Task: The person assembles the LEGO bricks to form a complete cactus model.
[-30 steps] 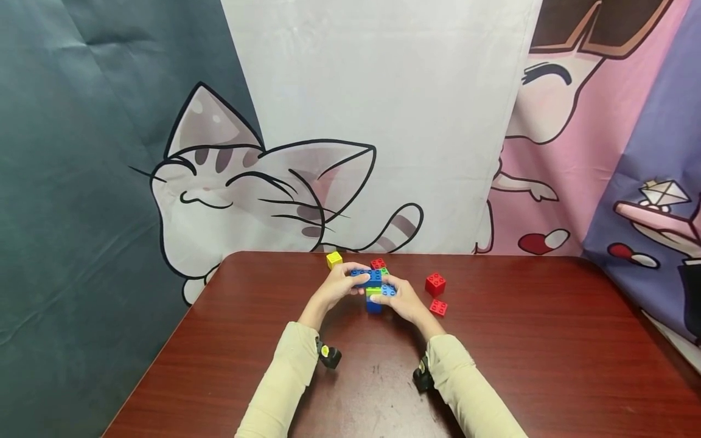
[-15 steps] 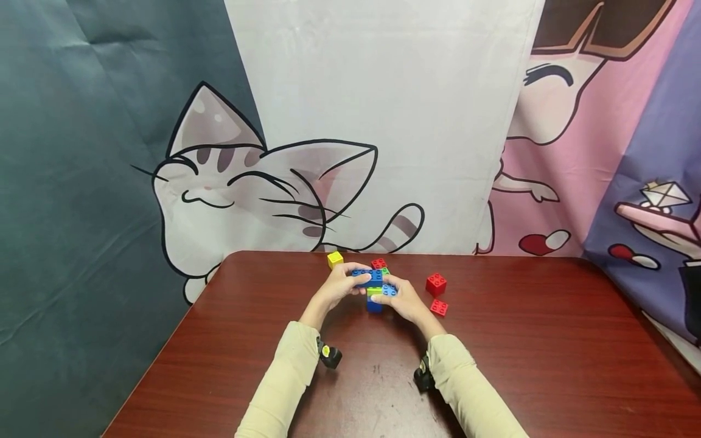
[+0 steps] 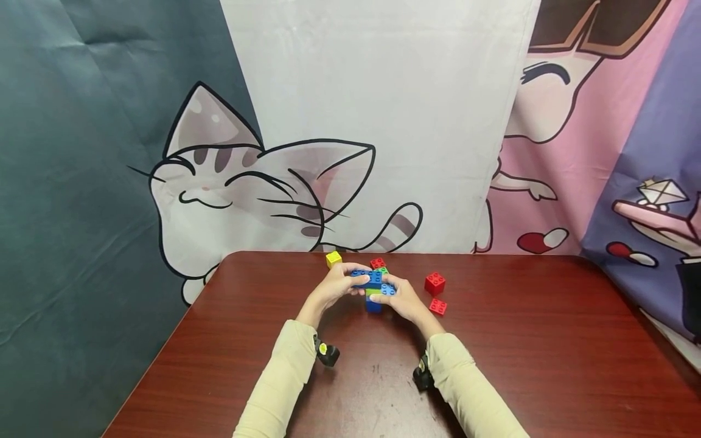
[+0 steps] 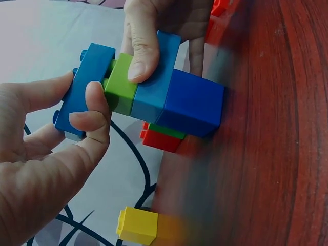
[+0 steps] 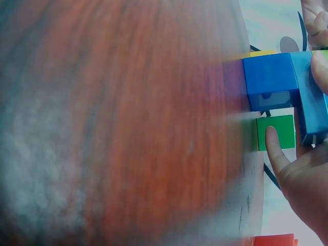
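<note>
My left hand (image 3: 336, 285) pinches a long blue toy brick (image 4: 88, 77) between thumb and fingers. It sits over a lime brick (image 4: 120, 84); in the left wrist view lime studs show in a narrow gap between them. Under the lime brick are a lighter blue brick (image 3: 388, 290) and a dark blue brick (image 4: 192, 102) at the bottom. My right hand (image 3: 404, 299) grips the lighter blue brick, its thumb across the side; its other fingers are partly hidden. One right finger overlaps a green brick (image 5: 287, 138) in the right wrist view; contact is unclear.
Behind the stack are a red brick (image 3: 378, 263) and the green one. A yellow brick (image 3: 334, 260) stands near the back edge. To the right lie a red cube-like brick (image 3: 435, 283) and a flatter red brick (image 3: 438, 307) on the wooden table (image 3: 547, 340).
Almost nothing differs. Both hands keep their grips in the same place, and the view shifts very slightly.
</note>
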### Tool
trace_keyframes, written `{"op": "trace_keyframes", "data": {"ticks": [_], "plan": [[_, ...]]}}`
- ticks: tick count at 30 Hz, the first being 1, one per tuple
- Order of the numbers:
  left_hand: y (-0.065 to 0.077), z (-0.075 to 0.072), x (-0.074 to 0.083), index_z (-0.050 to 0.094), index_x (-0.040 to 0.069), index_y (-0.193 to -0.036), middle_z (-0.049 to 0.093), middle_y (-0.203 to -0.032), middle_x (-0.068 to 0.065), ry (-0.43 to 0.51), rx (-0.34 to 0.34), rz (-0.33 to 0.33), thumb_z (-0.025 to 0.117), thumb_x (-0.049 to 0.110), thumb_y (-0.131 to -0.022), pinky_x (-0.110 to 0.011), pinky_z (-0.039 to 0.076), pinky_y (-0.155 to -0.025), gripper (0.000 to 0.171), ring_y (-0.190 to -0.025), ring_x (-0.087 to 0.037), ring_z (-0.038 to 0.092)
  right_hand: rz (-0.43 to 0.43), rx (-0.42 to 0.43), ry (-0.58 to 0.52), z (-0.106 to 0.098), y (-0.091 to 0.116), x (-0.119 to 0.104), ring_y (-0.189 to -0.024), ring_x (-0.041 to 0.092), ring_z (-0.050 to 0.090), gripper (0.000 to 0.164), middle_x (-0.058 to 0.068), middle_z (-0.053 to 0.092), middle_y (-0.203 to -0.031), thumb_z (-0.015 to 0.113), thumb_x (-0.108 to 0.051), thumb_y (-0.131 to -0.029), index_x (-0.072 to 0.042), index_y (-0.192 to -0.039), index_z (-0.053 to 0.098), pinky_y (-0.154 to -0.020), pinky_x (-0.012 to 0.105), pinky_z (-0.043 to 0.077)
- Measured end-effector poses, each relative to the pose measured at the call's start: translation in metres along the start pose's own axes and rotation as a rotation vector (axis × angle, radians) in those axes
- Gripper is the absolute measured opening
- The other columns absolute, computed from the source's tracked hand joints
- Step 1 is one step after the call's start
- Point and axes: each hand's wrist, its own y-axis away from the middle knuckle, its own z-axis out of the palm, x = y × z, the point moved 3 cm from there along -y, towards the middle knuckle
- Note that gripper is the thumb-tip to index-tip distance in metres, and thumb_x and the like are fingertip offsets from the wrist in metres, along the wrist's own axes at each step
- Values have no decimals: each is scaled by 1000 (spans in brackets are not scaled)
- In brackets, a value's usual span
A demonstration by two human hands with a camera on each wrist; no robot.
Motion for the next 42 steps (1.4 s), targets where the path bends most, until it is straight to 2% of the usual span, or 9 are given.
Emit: {"op": "trace_keyframes", "data": {"ticks": [8,17,25,33,42], "plan": [[2,-1,-4,61,-5,-123,65,-100,-11,-20,7,-6,62,10,-94,-24,55,-70,33,-63,-11,62,24,3,-3,2,2,2,-97,23,58,47,18,63,-117,74,-22,-86,-1,-125,59,-81,25,48],[2,-1,-6,60,-7,-123,66,-101,-13,-9,2,32,61,9,-94,-23,52,-68,33,-63,-11,63,22,9,-13,2,0,3,-96,23,59,50,20,63,-119,74,-21,-85,0,-128,58,-81,26,49],[1,0,-6,62,-7,-121,66,-99,-11,3,26,8,62,6,-93,-22,52,-64,32,-60,-10,61,25,-3,-5,2,0,3,-93,21,59,50,19,63,-117,74,-21,-85,2,-127,57,-79,25,48],[-1,1,-3,64,-7,-119,68,-93,-11,-24,45,-17,64,6,-91,-21,51,-60,30,-56,-9,60,20,2,-17,2,0,7,-93,21,60,49,19,64,-116,74,-21,-85,0,-127,58,-78,24,49],[-2,-1,2,65,-4,-118,70,-99,-15,-54,66,-59,65,6,-91,-28,59,-69,29,-56,-10,60,57,5,-16,0,-3,5,-100,24,59,49,19,62,-120,74,-24,-86,-3,-127,58,-83,29,51]]}}
